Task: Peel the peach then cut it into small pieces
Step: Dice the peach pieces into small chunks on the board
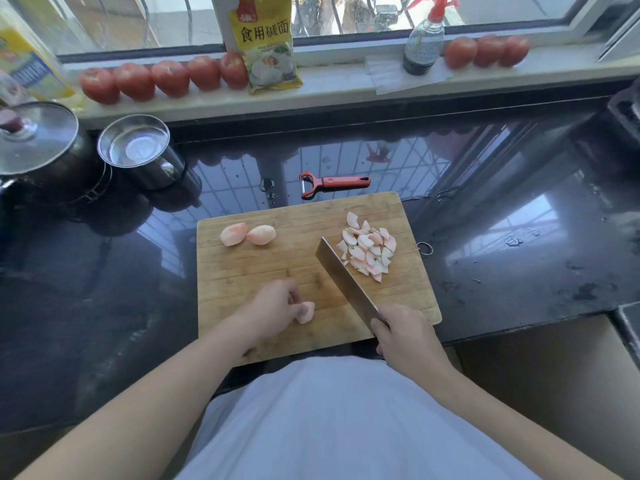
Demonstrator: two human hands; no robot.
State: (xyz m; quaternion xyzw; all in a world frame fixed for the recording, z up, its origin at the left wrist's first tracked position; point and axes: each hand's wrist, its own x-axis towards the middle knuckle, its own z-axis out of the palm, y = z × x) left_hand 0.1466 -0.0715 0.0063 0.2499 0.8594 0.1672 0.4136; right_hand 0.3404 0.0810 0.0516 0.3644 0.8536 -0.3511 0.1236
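1. While the left hand (277, 303) curls its grip round a peeled peach wedge (306, 312) near the front edge of the wooden cutting board (259, 271), the right hand (405, 334) has its grip closed round the handle of a cleaver (346, 284).
2. The cleaver's blade slants up and to the left across the board, its tip just beside a heap of cut peach pieces (369, 249) on the board's right half.
3. The blade stands between the held wedge and the heap; whether its edge touches the board cannot be told.
4. Two larger peeled peach chunks (247, 234) lie side by side at the board's far left, well apart from the heap.
5. The board sits on a dark, glossy bench (519, 271) spotted with water drops.
6. A red-handled peeler (332, 183) lies on the bench just beyond the board's far edge.
7. To the far left stand a dark pot with a glass lid (34, 140) and a steel canister (138, 150).
8. On the windowsill (339, 83), five tomatoes (162, 77) line up to the left of a yellow packet (266, 43), a spray bottle (424, 39) stands on white paper, and three more tomatoes (486, 50) sit to its right.
9. A white garment covers the person's front at the bottom of the view.
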